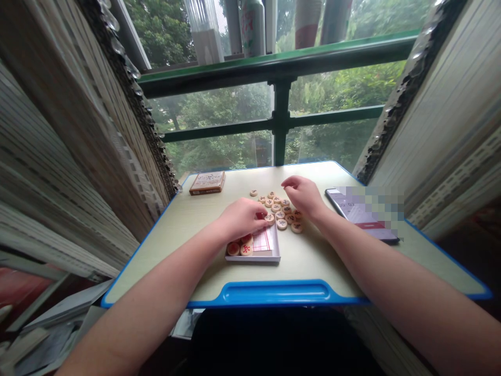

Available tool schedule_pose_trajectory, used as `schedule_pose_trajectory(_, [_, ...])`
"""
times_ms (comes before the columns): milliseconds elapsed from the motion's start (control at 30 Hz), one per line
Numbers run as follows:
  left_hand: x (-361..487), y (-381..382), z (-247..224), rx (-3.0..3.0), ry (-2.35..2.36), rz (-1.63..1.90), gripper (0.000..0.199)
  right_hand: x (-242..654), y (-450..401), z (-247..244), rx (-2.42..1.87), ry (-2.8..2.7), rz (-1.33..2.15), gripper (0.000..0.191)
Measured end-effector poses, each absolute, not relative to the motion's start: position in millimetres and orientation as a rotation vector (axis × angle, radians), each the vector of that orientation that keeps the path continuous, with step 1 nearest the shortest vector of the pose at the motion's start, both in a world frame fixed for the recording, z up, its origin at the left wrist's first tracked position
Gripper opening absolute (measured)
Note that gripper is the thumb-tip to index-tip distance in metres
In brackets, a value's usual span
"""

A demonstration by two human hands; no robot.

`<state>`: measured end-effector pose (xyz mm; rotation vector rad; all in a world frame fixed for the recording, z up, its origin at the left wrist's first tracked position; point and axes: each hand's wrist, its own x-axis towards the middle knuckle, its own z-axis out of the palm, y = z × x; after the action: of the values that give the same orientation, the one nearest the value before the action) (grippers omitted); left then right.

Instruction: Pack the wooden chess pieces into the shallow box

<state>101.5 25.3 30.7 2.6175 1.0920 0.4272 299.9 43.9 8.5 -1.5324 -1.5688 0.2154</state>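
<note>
Closest is the blue dip (pixel 276 292) along the edge of the pale table (pixel 321 266). Just past it sits a small open box (pixel 252 259). Inside are round pieces with red marks (pixel 246 249) and a paper with red lines (pixel 267 243). The person's left hand (pixel 241 216) is over the box, with thumb and finger pinching one round piece (pixel 269 220) near its far right corner. Past that corner, a bunch of round wooden pieces (pixel 282 224) lies on the table. The right hand (pixel 301 192) is at the right side of the bunch. Its fingers curl in, and one cannot tell if they hold anything. A phone (pixel 346 206) lies right of that arm. Farther off, a flat brown box (pixel 207 181) lies at the left. Last come a green rail (pixel 282 69), a can (pixel 252 28) and leafy trees (pixel 219 104) outside.
</note>
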Motion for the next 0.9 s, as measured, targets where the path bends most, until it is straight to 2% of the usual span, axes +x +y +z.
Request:
schedule_pose_trajectory(200, [103.7,23.7,31.8,2.681,1.056,0.461,0.026,310.8,49.1,7.4,-1.663,-1.597,0.198,0.026])
schedule_pose_trajectory(633, [104.9,22.8,33.2,2.783,1.093,0.394,0.029,308.8,49.6,7.1,-1.66,-1.648,0.151,0.026])
schedule_pose_trajectory(900, [105.2,23.4,33.0,2.808,1.096,0.366,0.027,308.4,51.2,4.3,-1.717,-1.776,0.273,0.029])
